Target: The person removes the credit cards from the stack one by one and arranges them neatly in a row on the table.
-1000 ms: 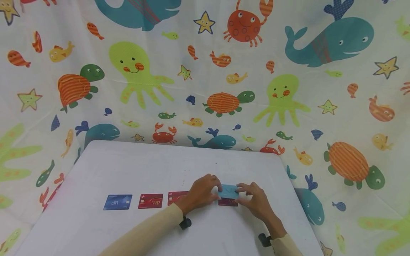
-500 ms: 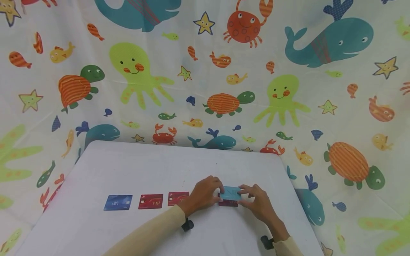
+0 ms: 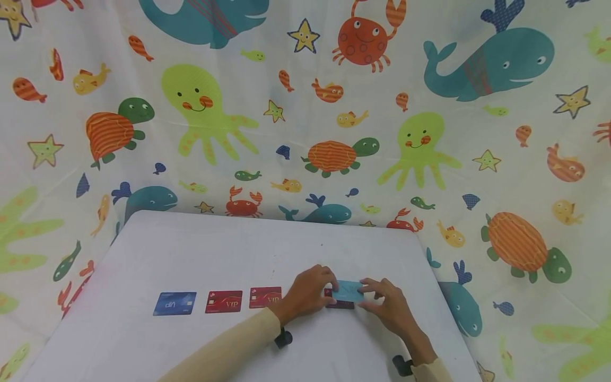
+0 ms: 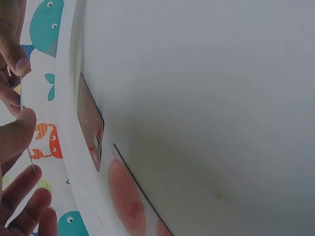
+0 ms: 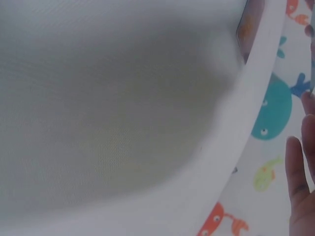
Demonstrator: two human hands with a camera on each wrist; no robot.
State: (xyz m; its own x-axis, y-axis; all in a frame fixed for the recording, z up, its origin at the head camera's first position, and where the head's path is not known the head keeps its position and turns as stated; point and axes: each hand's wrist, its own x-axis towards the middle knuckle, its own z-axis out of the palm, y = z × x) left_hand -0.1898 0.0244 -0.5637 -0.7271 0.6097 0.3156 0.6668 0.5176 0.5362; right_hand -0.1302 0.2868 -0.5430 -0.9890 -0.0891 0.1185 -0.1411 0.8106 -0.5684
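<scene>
My left hand [image 3: 307, 292] and right hand [image 3: 389, 305] hold a light blue card [image 3: 348, 291] between them, pinching it at opposite ends. In the left wrist view the held card [image 4: 21, 92] appears edge-on as a thin line, raised off the tabletop. Below it lies a dark red VIP card [image 3: 341, 305], partly covered by the blue one in the head view. The left wrist view also has a pale card with red ovals [image 4: 127, 194] lying nearby; the left hand hides it from the head camera. Only some fingers [image 5: 297, 169] of the right hand enter the right wrist view.
Left of the hands, a blue card [image 3: 174, 303] and two red VIP cards, one left [image 3: 223, 301] and one right [image 3: 264, 297], lie in a row on the white table [image 3: 229, 249]. Behind the table hangs a curtain [image 3: 286, 132] printed with sea animals.
Both hands have shifted slightly right and toward the front with the light blue card, baring the left end of the red card beneath. The cards on the table stay put.
</scene>
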